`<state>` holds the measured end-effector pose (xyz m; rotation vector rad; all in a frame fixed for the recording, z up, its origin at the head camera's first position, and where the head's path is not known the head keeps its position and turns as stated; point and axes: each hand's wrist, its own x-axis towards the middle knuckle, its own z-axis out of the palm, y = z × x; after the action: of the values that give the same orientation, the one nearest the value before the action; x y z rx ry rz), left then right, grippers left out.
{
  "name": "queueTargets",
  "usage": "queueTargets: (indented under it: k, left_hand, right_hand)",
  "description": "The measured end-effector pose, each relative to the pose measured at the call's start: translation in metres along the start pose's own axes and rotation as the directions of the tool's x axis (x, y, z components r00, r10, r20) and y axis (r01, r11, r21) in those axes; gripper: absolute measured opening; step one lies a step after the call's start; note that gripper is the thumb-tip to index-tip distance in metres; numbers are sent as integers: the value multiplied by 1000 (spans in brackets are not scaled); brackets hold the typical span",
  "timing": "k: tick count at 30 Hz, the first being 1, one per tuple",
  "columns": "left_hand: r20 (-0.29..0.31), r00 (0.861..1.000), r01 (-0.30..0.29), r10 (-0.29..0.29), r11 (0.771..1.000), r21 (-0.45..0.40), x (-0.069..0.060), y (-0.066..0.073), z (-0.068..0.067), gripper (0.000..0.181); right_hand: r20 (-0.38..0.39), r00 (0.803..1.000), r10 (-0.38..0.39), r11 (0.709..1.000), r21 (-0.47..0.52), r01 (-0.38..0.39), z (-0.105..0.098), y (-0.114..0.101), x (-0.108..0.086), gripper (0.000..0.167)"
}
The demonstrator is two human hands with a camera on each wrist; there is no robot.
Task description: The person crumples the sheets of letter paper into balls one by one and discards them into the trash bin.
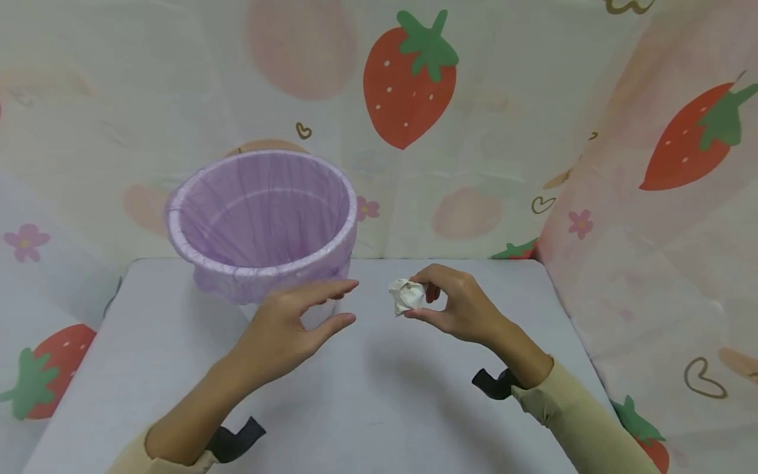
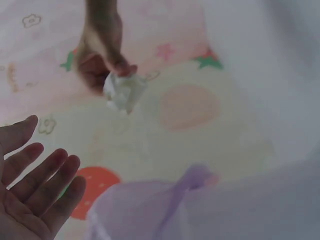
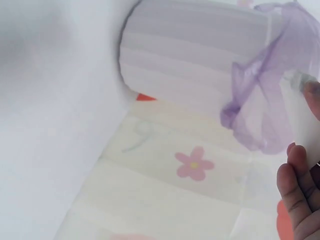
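In the head view a crumpled ball of white paper (image 1: 406, 296) is pinched between the thumb and fingers of my right hand (image 1: 464, 304), above the table. My left hand (image 1: 283, 332) is held out in front of the bin, thumb and fingers apart, with nothing in its grasp. A white bin lined with a purple bag (image 1: 274, 271) stands at the back left, its wide mouth facing up. The left wrist view shows the paper ball (image 2: 123, 93) in the right hand, beyond the spread fingers of my left hand (image 2: 37, 192).
Under the bin is a white table (image 1: 379, 408). A strawberry-patterned cloth (image 1: 521, 99) hangs behind it and along its sides. The bag's bunched purple edge (image 3: 245, 90) overhangs the ribbed white bin wall (image 3: 185, 50) in the right wrist view.
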<state>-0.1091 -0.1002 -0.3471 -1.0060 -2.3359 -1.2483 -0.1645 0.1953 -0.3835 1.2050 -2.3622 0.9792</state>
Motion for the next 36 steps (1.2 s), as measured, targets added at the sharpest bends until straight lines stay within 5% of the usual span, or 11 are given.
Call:
queueTargets:
  k: [3,7,11,17,25,31,36]
  left_hand:
    - [-63,984,-151,165,971,188,3,6,-18,43]
    - [-107,951,-231,291,895,382,2,4,-36,40]
    - [-137,930,-226,342,823,521,-4,-9,-50,47]
    - [-209,927,-106,311,753,649,-19,-38,-78,54]
    - [-331,920,44,211,783,620,-41,-77,-104,61]
    - [-323,925,25,199,818,575,-53,-100,-110,61]
    - [-313,929,10,198,832,555,-59,-110,-108,65]
  right_hand:
    - [-16,1000,-2,1000,-24,2,-7,1,7,47]
    - [-23,1000,-11,999,-53,10,-16,2,18,45]
    - [-52,998,-23,998,-66,19,-24,3,28,45]
    - [-138,989,-50,994,-102,36,-34,6,47,47]
    - [-242,968,-63,997,-63,49,-40,6,81,49]
    - [-280,960,10,1000,11,-7,-39,4,109,48]
    - [-240,964,113,991,96,-92,-35,-4,133,45]
